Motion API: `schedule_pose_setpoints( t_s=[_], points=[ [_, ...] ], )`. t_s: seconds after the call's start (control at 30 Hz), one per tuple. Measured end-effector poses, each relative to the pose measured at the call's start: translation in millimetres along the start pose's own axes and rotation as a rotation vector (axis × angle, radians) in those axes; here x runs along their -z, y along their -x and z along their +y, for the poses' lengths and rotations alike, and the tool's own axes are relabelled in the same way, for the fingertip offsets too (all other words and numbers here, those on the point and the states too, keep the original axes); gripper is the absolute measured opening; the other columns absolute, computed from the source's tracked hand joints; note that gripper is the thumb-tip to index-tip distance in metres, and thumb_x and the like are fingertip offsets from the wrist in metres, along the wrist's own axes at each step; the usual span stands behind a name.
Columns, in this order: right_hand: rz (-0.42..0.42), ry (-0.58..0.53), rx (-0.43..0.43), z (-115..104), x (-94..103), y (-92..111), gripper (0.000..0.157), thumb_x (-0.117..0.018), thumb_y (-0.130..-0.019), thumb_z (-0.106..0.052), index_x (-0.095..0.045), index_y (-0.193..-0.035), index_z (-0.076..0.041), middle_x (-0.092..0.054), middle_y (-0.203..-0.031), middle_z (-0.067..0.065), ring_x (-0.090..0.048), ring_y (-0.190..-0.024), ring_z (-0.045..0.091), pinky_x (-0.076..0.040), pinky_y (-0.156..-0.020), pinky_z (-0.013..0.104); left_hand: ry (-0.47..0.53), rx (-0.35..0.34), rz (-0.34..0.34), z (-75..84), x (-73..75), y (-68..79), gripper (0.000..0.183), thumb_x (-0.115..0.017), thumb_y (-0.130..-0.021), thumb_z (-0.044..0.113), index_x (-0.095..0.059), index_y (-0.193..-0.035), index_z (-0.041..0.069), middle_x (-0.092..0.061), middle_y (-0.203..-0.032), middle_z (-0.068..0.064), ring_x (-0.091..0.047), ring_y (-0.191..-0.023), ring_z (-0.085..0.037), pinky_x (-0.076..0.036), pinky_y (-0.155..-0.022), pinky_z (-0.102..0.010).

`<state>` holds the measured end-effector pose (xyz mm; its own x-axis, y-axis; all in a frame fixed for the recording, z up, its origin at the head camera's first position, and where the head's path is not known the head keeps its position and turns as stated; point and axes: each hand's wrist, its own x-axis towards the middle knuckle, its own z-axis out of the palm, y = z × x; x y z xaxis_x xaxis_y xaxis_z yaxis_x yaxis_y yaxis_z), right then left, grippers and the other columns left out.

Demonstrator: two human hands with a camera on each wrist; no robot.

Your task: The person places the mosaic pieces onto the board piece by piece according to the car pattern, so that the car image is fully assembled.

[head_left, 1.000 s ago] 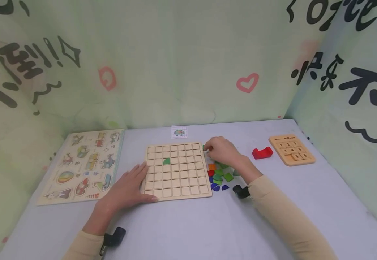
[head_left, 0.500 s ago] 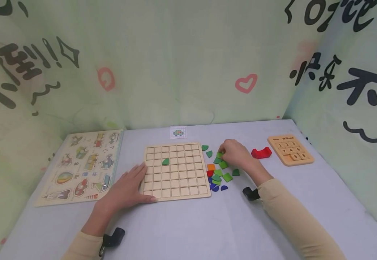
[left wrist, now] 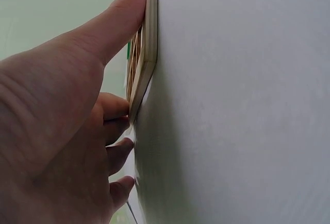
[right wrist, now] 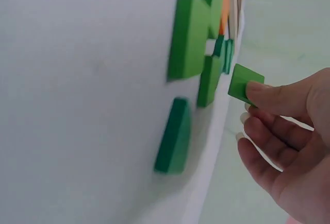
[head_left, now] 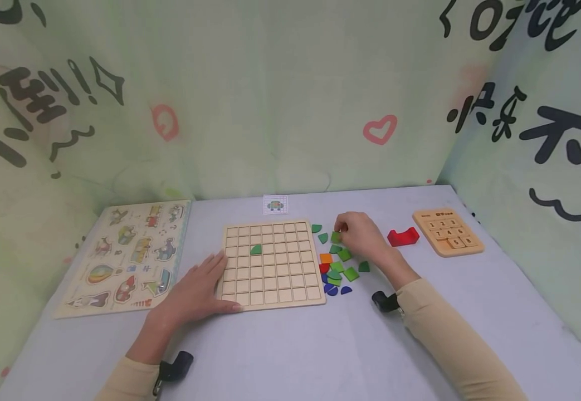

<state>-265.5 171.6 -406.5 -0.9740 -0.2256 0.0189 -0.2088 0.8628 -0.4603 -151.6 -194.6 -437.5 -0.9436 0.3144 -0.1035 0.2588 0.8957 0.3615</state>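
My right hand pinches a light green square tile between thumb and fingertips, lifted off the table in the right wrist view. Its other fingers are loosely bent. Below it lies a pile of loose tiles, among them a green square tile, a dark green quarter-round tile and an orange square tile. My left hand rests at the near left corner of a wooden grid board, thumb along its front edge, fingers spread by its left side. One dark green quarter-round tile sits in a grid cell.
Behind the board lies a small picture card. A wooden picture puzzle is at the left. Right of the tiles are a red curved block and a wooden number puzzle. Blue half-round tiles lie near the board's right corner.
My right hand has moved right and nearer, from the board's far right corner to the tile pile, and has picked up a light green square tile. The left hand stays at the board.
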Motion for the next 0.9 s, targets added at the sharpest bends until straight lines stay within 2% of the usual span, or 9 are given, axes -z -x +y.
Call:
schedule_pose_setpoints(
  t_s=[0.2,0.5,0.73,0.9],
  points=[
    [0.02,-0.068,0.1,-24.5,-5.3,-3.8,0.01,-0.067,-0.089,-0.002,-0.072,-0.096,-0.007,-0.067,-0.088,0.007,-0.056,-0.081,0.022,-0.051,-0.071,0.029,0.002,0.003,-0.001,-0.2,1.1,0.2,0.12,-0.071,-0.072,0.073,-0.024,-0.157,0.002,-0.02,-0.166,-0.014,-0.018,-0.154,-0.038,-0.021,-0.124,-0.058],
    [-0.065,-0.179,0.199,-65.3,-32.6,-14.5,0.015,-0.063,-0.088,0.003,-0.073,-0.092,-0.007,-0.069,-0.086,0.004,-0.055,-0.078,0.018,-0.05,-0.072,0.028,0.008,0.003,0.0,0.4,-0.6,0.8,0.122,-0.07,-0.071,0.075,-0.024,-0.157,0.002,-0.019,-0.166,-0.014,-0.018,-0.154,-0.038,-0.02,-0.124,-0.058],
    [-0.111,-0.192,0.247,-94.1,-50.9,-23.2,0.015,-0.062,-0.09,0.001,-0.074,-0.095,-0.008,-0.069,-0.085,0.004,-0.055,-0.074,0.015,-0.048,-0.067,0.025,0.006,0.004,-0.003,-1.7,-0.9,-0.2,0.122,-0.069,-0.071,0.076,-0.023,-0.157,0.003,-0.02,-0.167,-0.013,-0.018,-0.154,-0.037,-0.021,-0.124,-0.057],
    [-0.116,-0.161,0.264,-106.3,-60.5,-29.3,0.013,-0.063,-0.09,0.0,-0.073,-0.093,-0.007,-0.067,-0.083,0.003,-0.053,-0.072,0.015,-0.046,-0.065,0.024,0.008,0.005,-0.003,-1.2,0.1,-0.7,0.12,-0.071,-0.072,0.073,-0.024,-0.157,0.002,-0.021,-0.166,-0.013,-0.018,-0.154,-0.037,-0.022,-0.124,-0.057]
  ],
)
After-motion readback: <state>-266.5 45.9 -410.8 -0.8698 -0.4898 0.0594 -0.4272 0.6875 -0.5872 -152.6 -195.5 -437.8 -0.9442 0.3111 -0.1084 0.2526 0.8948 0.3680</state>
